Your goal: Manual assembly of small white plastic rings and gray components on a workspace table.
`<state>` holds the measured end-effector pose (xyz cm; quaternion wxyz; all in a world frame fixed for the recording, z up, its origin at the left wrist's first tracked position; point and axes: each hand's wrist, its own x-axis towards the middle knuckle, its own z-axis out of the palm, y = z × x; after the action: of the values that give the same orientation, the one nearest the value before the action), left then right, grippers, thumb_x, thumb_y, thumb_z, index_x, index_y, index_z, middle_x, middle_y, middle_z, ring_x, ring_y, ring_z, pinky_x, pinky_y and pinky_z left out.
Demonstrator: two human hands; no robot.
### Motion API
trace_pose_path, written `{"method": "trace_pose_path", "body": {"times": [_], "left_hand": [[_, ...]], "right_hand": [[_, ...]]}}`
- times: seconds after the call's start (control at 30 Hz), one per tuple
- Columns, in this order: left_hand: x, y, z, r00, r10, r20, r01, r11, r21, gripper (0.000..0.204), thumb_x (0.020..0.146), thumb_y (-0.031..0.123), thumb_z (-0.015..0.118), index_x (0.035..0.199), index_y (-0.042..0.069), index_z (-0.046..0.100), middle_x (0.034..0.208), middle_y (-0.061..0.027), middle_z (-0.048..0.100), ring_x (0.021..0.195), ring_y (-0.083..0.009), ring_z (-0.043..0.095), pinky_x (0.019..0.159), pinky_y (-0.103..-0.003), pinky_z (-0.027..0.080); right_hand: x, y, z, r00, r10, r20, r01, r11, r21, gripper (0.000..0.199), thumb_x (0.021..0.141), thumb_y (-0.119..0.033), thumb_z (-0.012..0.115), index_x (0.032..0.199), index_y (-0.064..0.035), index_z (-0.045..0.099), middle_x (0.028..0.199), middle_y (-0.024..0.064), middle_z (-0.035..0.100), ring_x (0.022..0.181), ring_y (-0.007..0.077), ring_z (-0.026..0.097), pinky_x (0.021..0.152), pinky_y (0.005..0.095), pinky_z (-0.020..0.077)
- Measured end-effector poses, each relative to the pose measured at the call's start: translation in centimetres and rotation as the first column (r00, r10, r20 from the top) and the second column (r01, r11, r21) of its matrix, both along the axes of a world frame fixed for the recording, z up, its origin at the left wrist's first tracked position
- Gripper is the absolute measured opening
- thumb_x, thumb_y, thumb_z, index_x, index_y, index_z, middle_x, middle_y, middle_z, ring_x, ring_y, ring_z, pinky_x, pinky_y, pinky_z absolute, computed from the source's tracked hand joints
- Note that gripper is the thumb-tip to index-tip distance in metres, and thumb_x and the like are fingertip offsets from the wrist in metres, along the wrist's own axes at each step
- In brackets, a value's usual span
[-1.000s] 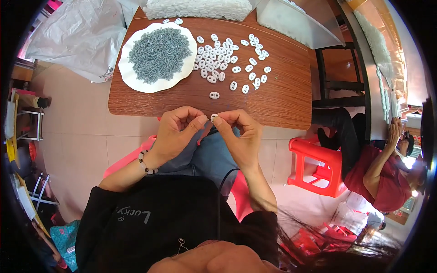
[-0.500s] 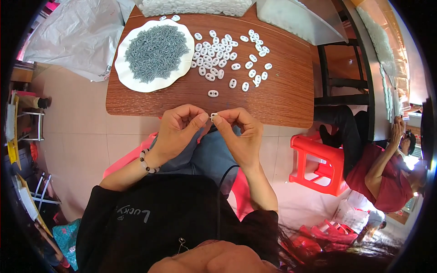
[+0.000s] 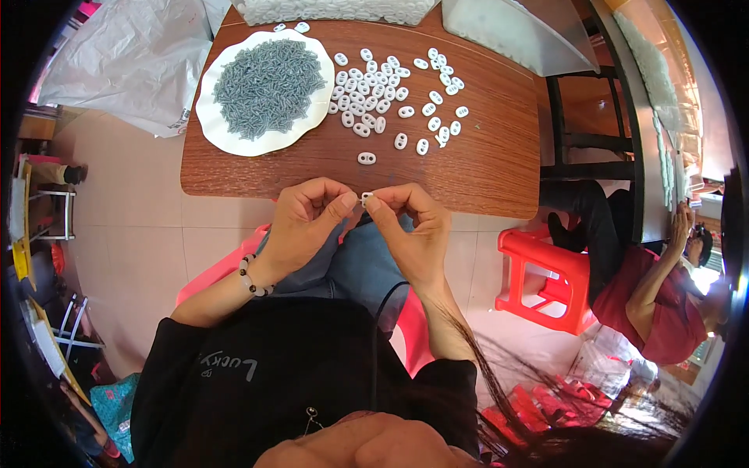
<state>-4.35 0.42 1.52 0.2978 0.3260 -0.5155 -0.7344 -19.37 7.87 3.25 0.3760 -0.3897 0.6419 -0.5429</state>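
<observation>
I saw my left hand and right hand pinching one small white oval piece together, just off the wooden table's near edge, above the lap.

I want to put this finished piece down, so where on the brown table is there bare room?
Bare wood runs along the near edge of the table, right of the lone white piece, and across the right side beyond the scattered white pieces. The white plate of grey parts fills the left; the middle back is crowded.
</observation>
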Motion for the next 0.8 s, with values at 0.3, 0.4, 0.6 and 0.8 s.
{"method": "trace_pose_path", "body": {"times": [0.3, 0.4, 0.6, 0.8], "left_hand": [[0.4, 0.1, -0.6, 0.999, -0.014, 0.038, 0.013, 1.000, 0.006, 0.019, 0.092, 0.018, 0.066, 0.094, -0.001, 0.065, 0.080, 0.0000, 0.063, 0.074, -0.0039, 0.054, 0.066, -0.019, 0.044], [0.4, 0.3, -0.5, 0.999, -0.002, 0.034, 0.003, 1.000, -0.017, 0.017, 0.092, 0.016, 0.065, 0.093, -0.001, 0.065, 0.080, -0.0001, 0.063, 0.073, -0.0039, 0.054, 0.065, -0.019, 0.044], [0.3, 0.6, -0.6, 0.996, 0.008, 0.088, -0.005, 0.999, -0.040, 0.016, 0.092, 0.015, 0.065, 0.092, -0.001, 0.065, 0.078, 0.0001, 0.063, 0.071, -0.0040, 0.054, 0.064, -0.019, 0.044], [0.3, 0.8, -0.8, 0.998, 0.029, 0.060, -0.029, 1.000, 0.004, 0.016, 0.091, 0.015, 0.066, 0.091, -0.001, 0.066, 0.077, -0.0005, 0.063, 0.071, -0.0043, 0.055, 0.063, -0.019, 0.044]], "right_hand": [[0.1, 0.0, -0.6, 0.999, 0.002, -0.049, -0.003, 1.000, -0.018, 0.007, 0.082, -0.005, 0.071, 0.085, 0.0004, 0.068, 0.075, 0.0056, 0.065, 0.067, 0.0091, 0.062, 0.063, 0.0223, 0.0485], [0.0, 0.2, -0.6, 0.998, 0.016, -0.058, -0.016, 1.000, -0.002, 0.007, 0.081, -0.005, 0.071, 0.085, 0.0007, 0.068, 0.074, 0.0057, 0.065, 0.067, 0.0093, 0.061, 0.064, 0.0229, 0.0481], [0.3, 0.3, -1.2, 0.999, 0.038, -0.027, -0.038, 0.999, -0.003, 0.008, 0.084, -0.006, 0.070, 0.088, 0.0009, 0.068, 0.075, -0.0006, 0.065, 0.068, 0.0027, 0.053, 0.063, 0.0183, 0.0421], [0.6, 0.2, -1.3, 1.000, 0.011, -0.022, -0.012, 1.000, -0.024, 0.007, 0.084, -0.005, 0.070, 0.087, 0.0010, 0.068, 0.075, -0.0006, 0.065, 0.067, 0.0026, 0.053, 0.062, 0.0177, 0.0417]]}}
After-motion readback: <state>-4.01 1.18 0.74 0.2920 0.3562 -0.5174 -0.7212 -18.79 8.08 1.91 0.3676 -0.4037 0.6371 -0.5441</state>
